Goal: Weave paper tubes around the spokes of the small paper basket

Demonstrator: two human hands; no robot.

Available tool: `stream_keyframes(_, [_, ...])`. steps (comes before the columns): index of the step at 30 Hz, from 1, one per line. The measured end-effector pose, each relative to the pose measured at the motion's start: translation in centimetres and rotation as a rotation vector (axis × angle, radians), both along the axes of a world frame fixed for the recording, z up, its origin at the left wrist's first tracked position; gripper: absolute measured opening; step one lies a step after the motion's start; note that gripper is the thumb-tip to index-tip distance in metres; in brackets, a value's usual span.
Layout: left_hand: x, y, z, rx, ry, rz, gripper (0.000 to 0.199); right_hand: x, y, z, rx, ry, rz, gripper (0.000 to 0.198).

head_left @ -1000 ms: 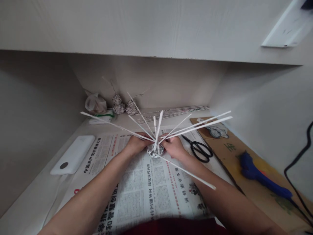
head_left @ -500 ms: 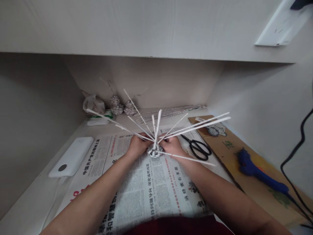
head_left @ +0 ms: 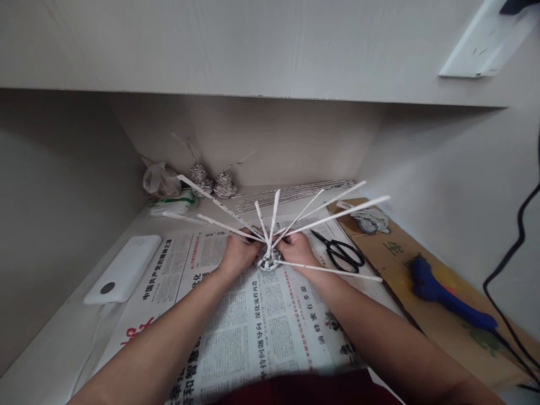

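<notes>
Head view: left hand (head_left: 238, 252), right hand (head_left: 301, 251) on paper weaving (head_left: 267, 264), grip half-hidden.

Worktop (head_left: 54, 350): pale, across the lower half
Newspaper (head_left: 236, 315): spread flat, lower centre
Cardboard (head_left: 399, 287): lower right
White device (head_left: 124, 267): lower left
Woven paper pieces (head_left: 225, 187): two, left of centre
Paper rods (head_left: 299, 192): flat, centre

Through one head-worn camera we look forward and down, our forearms (head_left: 177, 332) entering from seven and five o'clock, the hands (head_left: 241, 252) mid-distance over the counter (head_left: 73, 326), the back wall (head_left: 278, 140) toward twelve.
</notes>
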State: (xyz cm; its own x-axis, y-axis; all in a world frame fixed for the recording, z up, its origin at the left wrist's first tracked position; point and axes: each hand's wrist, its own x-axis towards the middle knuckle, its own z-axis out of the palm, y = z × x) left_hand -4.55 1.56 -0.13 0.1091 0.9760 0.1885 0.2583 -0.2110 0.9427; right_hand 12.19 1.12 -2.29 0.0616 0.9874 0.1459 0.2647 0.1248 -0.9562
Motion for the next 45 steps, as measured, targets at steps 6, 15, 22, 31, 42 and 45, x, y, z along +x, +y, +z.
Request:
stream_keyframes(6, [0.0,-0.1,0.4,0.030,-0.014,-0.026,0.015,0.1,-0.1,-0.1,0.018,-0.047,-0.033,0.010])
stream_keyframes(15, [-0.2,0.0,0.9,0.044,0.012,-0.045,0.019,-0.8,-0.4,0.1,-0.063,0.280,0.015,0.016])
stream_keyframes(22, [-0.1,-0.1,0.7,0.116,0.059,-0.078,0.021,-1.0,-0.7,0.2,-0.020,0.258,-0.046,0.017])
stream_keyframes(31, [0.1,-0.2,1.4,0.052,0.007,-0.051,0.018,-0.7,-0.6,-0.2,0.024,0.024,-0.102,0.012])
stream_keyframes(42, [0.0,-0.2,1.3,0.005,0.059,-0.115,0.008,-0.8,-0.5,0.4,-0.015,0.063,-0.019,0.007])
stream_keyframes(45, [-0.2,0.2,1.2,0.057,0.075,-0.034,0.008,-1.0,-0.7,0.8,-0.079,0.172,-0.025,0.013])
